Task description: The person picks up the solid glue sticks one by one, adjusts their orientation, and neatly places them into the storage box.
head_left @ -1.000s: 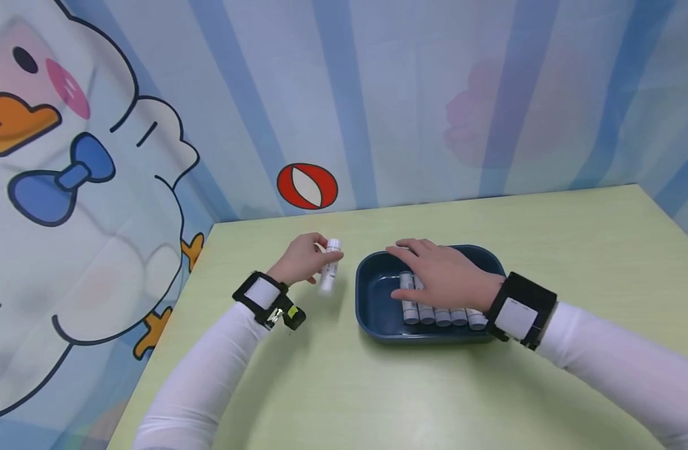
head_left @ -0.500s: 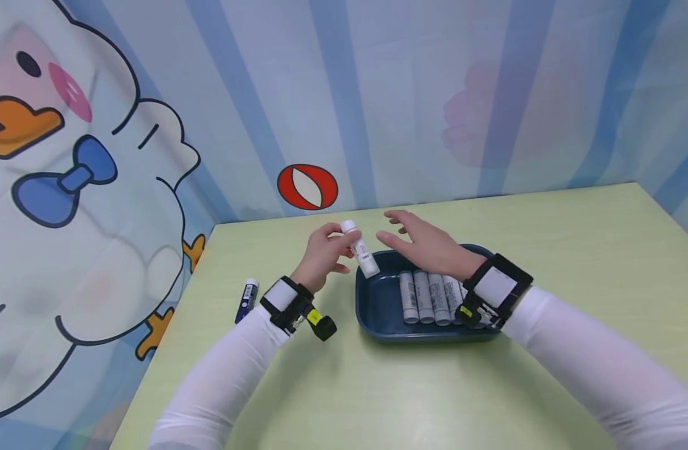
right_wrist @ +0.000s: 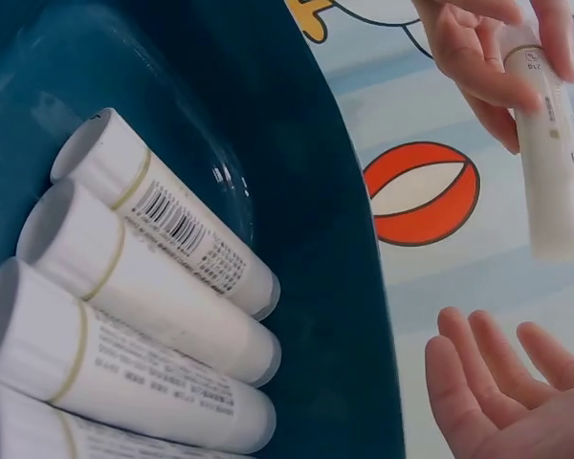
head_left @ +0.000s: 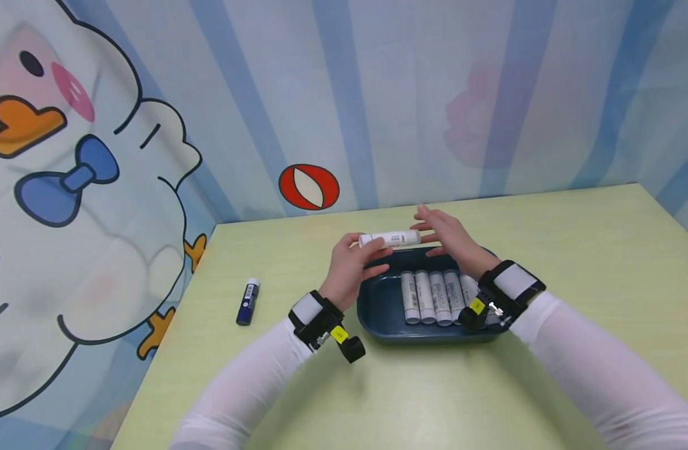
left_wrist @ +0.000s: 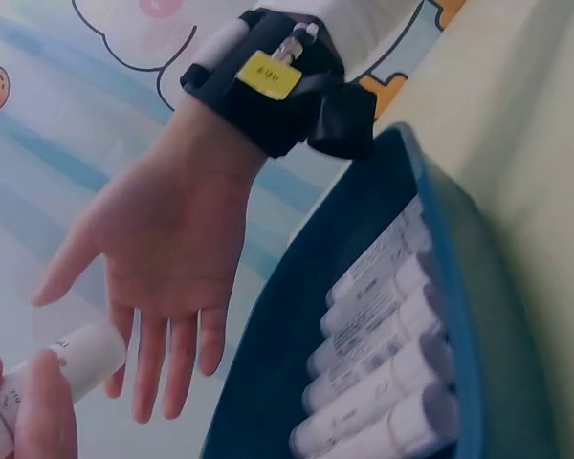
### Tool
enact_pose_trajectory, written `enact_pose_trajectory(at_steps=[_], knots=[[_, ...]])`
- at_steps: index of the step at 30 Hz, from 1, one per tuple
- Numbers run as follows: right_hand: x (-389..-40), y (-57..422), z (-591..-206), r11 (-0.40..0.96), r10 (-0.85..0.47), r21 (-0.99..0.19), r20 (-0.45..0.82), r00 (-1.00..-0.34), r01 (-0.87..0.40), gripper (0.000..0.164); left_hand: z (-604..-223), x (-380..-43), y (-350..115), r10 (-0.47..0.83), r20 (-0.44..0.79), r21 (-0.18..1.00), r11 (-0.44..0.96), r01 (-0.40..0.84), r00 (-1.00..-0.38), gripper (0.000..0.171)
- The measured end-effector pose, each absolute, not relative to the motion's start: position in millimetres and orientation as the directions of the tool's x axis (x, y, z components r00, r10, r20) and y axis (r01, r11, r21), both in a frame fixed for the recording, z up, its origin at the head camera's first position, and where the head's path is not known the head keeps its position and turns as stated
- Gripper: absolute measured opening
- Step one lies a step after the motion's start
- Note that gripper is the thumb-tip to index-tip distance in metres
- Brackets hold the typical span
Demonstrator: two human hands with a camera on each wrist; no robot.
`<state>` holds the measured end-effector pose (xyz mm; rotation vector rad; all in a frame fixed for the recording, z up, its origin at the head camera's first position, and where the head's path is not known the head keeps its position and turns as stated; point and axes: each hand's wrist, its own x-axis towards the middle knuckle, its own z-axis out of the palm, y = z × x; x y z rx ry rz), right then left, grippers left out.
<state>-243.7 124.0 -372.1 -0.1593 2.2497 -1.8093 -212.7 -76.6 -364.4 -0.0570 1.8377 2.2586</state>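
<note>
My left hand (head_left: 348, 270) pinches a white glue stick (head_left: 400, 238) near one end, between thumb and fingers. The stick lies nearly level above the far rim of a dark blue tray (head_left: 372, 322). Close to its free end is my right hand (head_left: 455, 242), palm turned toward it and fingers loosely spread; the left wrist view shows this right hand (left_wrist: 177, 249) holding nothing. In the right wrist view a gap separates the glue stick (right_wrist: 552, 163) from the right fingertips. Several white glue sticks (head_left: 424, 297) lie side by side in the tray, partly hidden by the right wrist.
A dark blue glue stick (head_left: 247, 304) with a white cap lies on the pale green table (head_left: 433, 400), left of the tray. Behind the table hangs a striped blue cloth (head_left: 400, 112) with a cartoon bird (head_left: 107, 250).
My left hand has moved right and turned the white glue stick from steep to nearly level. My right hand has lifted off the tray toward it. The dark blue glue stick has come into view.
</note>
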Motion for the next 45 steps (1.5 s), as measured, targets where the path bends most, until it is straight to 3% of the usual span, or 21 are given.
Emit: enact_pose_trajectory(at_steps=[9, 15, 20, 26, 31, 35, 38, 41, 45], knots=[[-241, 125, -374, 0.148, -0.191, -0.983, -0.141, -0.971, 0.113, 0.075, -372, -203, -50, 0.104, -0.189, 0.893, -0.395, -0.215, -0.976, 0.03], [-239, 124, -374, 0.084, -0.124, -0.996, -0.051, -0.991, 0.041, 0.055, -376, -195, -36, 0.068, -0.184, 0.867, -0.46, -0.194, -0.981, 0.031], [-235, 122, -374, 0.028, -0.077, -0.999, 0.036, -0.996, -0.038, 0.045, -375, -190, -35, 0.089, -0.174, 0.884, -0.425, -0.195, -0.981, 0.032], [-228, 125, -369, 0.094, -0.079, -0.988, 0.114, -0.99, -0.121, 0.041, -371, -192, -55, 0.232, -0.143, 0.973, -0.142, -0.179, -0.962, 0.029], [-224, 134, -361, 0.184, -0.115, -0.97, 0.137, -0.984, -0.156, 0.038, -367, -198, -76, 0.368, -0.121, 0.991, 0.09, -0.094, -0.922, 0.032], [-225, 144, -357, 0.266, -0.159, -0.948, 0.138, -0.978, -0.177, 0.036, -363, -204, -95, 0.4, -0.094, 0.968, 0.252, 0.011, -0.912, 0.035], [-228, 147, -357, 0.336, -0.209, -0.921, 0.134, -0.969, -0.2, 0.032, -363, -209, -109, 0.388, -0.012, 0.897, 0.412, 0.162, -0.922, 0.035], [-233, 146, -358, 0.402, -0.274, -0.889, 0.114, -0.955, -0.221, 0.029, -365, -214, -121, 0.382, 0.104, 0.743, 0.584, 0.327, -0.918, 0.033], [-236, 133, -358, 0.468, -0.367, -0.848, 0.068, -0.928, -0.247, 0.026, -372, -216, -129, 0.391, 0.179, 0.541, 0.727, 0.422, -0.903, 0.033]])
